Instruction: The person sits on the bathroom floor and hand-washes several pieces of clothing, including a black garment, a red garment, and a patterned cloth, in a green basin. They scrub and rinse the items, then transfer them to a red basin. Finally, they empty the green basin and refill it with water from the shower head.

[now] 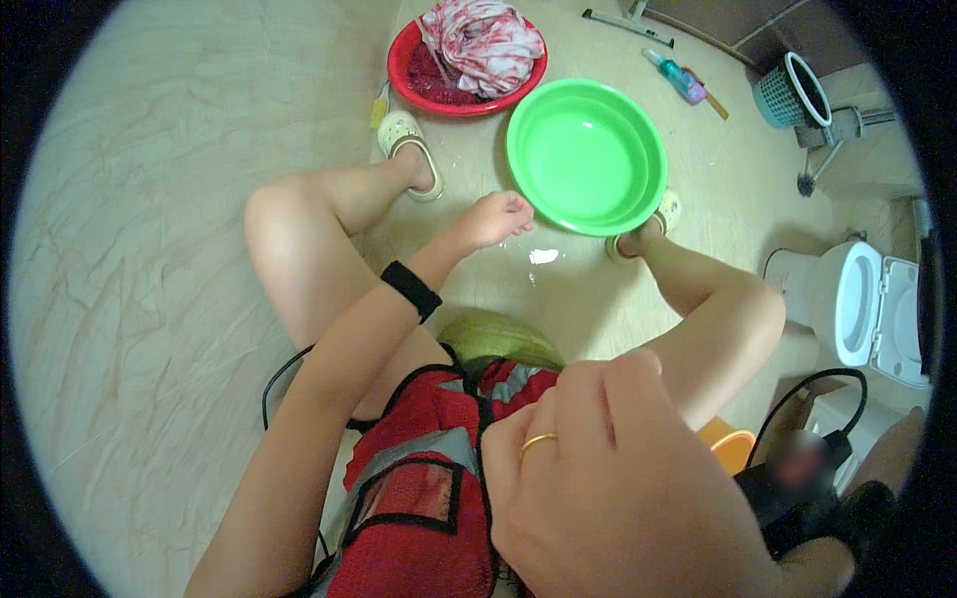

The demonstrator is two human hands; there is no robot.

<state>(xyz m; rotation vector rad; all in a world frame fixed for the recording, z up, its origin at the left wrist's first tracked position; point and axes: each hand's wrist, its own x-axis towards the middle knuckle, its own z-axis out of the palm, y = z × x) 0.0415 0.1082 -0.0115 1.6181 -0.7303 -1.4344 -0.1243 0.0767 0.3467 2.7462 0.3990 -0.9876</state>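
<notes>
My left hand (498, 218), fingers curled and nothing seen in them, hangs over the floor by the near left rim of a green basin (638, 214). No cloth lies in that basin; I cannot tell whether it holds water. Behind it to the left, a red basin (399, 70) holds a bunched white cloth (488, 45) with red patches. Large and close, my right hand (608, 468), a ring on one finger, is closed in front of my red and grey vest (419, 538). Its palm side is hidden, so what it holds, if anything, does not show.
My feet in pale clogs (401, 130) flank the basins. Wet spots (543, 256) glint on the floor. A bottle with blue-green liquid (673, 72), a teal wastebasket (778, 98) and a toilet brush (807, 183) stand or lie farther right, with a white toilet (842, 304) nearer.
</notes>
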